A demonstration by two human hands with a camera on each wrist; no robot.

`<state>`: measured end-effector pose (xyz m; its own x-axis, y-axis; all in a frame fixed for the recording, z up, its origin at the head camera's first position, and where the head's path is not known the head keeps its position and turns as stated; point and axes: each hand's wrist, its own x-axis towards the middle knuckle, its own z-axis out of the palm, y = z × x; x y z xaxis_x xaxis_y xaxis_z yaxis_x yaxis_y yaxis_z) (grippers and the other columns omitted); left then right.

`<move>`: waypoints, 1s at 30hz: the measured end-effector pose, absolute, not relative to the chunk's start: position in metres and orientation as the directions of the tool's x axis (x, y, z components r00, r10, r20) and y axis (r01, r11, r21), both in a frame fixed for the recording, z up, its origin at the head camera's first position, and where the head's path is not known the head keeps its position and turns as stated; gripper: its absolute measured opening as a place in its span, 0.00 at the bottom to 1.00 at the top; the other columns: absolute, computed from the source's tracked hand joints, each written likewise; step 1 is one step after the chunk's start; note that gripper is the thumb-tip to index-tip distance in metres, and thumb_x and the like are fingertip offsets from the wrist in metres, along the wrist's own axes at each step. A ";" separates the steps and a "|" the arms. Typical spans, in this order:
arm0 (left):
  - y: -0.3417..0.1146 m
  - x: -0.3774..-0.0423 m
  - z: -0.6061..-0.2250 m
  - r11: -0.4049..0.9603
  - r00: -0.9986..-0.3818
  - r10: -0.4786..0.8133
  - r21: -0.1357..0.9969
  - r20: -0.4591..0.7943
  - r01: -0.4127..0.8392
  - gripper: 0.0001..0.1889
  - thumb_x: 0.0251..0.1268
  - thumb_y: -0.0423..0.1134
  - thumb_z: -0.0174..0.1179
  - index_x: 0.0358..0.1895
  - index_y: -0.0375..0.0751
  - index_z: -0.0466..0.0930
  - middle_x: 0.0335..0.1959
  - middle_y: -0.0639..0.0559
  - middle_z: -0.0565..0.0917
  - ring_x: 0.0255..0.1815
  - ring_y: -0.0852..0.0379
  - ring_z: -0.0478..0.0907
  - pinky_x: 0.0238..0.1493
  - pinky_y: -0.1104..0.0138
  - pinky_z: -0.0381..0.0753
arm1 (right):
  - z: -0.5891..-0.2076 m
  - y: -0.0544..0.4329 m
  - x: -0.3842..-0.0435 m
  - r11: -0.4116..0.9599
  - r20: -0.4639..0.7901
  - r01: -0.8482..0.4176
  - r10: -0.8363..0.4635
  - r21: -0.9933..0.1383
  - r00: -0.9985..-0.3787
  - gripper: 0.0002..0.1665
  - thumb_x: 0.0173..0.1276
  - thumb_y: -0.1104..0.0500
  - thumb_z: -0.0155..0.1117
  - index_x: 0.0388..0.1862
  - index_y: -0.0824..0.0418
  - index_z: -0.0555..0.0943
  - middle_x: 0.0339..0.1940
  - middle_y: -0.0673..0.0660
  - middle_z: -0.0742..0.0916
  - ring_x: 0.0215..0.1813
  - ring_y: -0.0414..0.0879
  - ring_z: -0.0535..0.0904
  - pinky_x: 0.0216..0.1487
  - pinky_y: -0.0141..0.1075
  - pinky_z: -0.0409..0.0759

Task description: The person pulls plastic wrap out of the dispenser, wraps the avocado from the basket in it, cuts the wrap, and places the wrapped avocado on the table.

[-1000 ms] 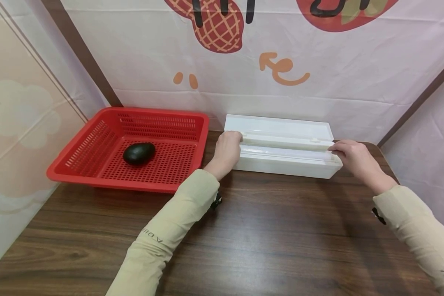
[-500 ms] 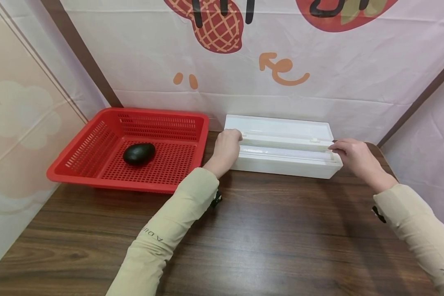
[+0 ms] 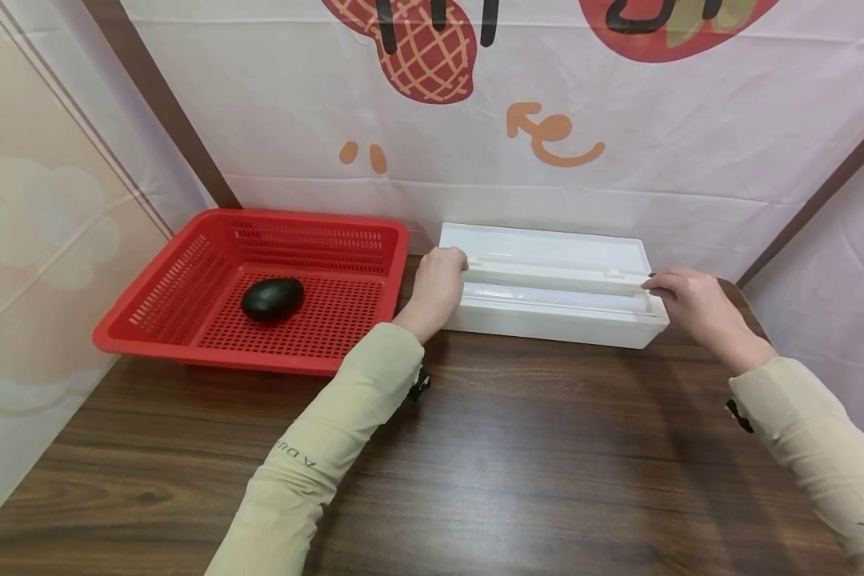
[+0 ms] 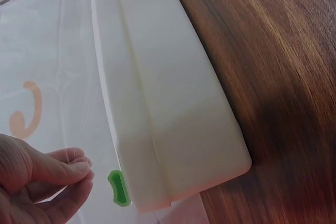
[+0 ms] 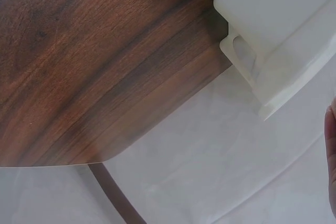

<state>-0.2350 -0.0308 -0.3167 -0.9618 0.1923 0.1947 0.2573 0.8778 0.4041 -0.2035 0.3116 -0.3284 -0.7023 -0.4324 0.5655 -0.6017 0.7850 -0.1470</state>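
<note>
A white plastic wrap dispenser stands at the back of the table with its lid tipped back. Inside lies a pale roll of plastic wrap. Over the box's left end, my left hand pinches the clear wrap between thumb and fingers; the left wrist view shows faint lines of film at the fingertips. At the right end, my right hand pinches the wrap's other corner. A green slider sits by the box's end. The film itself is hard to make out.
Left of the box is a red plastic basket holding a dark green avocado-like fruit. A printed cloth hangs right behind the box. The brown wooden table extends toward me.
Both hands have risen slightly toward the back, the left one also shifting a little left. Basket, fruit and box stay where they were.
</note>
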 end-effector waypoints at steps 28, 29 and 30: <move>-0.034 -0.238 -0.305 0.881 -0.966 0.190 0.404 0.176 0.247 0.14 0.61 0.24 0.49 0.43 0.39 0.83 0.41 0.46 0.83 0.43 0.50 0.78 0.46 0.63 0.77 | -0.321 0.310 -0.203 0.790 0.562 -0.595 -0.427 -0.150 -0.709 0.10 0.49 0.80 0.60 0.28 0.70 0.82 0.27 0.63 0.84 0.33 0.58 0.79 0.35 0.47 0.75; -0.035 -0.238 -0.305 0.881 -0.965 0.192 0.402 0.177 0.249 0.15 0.61 0.24 0.49 0.42 0.39 0.84 0.40 0.46 0.83 0.43 0.50 0.78 0.46 0.63 0.77 | -0.321 0.311 -0.203 0.789 0.562 -0.596 -0.428 -0.150 -0.708 0.10 0.49 0.80 0.60 0.28 0.70 0.82 0.27 0.63 0.84 0.33 0.58 0.79 0.35 0.47 0.75; -0.035 -0.238 -0.304 0.882 -0.964 0.194 0.399 0.180 0.252 0.15 0.60 0.24 0.49 0.42 0.39 0.84 0.40 0.46 0.83 0.43 0.50 0.78 0.46 0.63 0.77 | -0.321 0.311 -0.203 0.789 0.561 -0.595 -0.428 -0.149 -0.708 0.10 0.49 0.80 0.60 0.28 0.70 0.82 0.27 0.63 0.84 0.33 0.58 0.79 0.36 0.47 0.75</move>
<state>-0.2384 -0.0347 -0.3044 -0.9644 0.1939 0.1796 0.2516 0.8816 0.3993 -0.2033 0.3106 -0.3214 -0.7083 -0.4280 0.5614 -0.5955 0.7893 -0.1495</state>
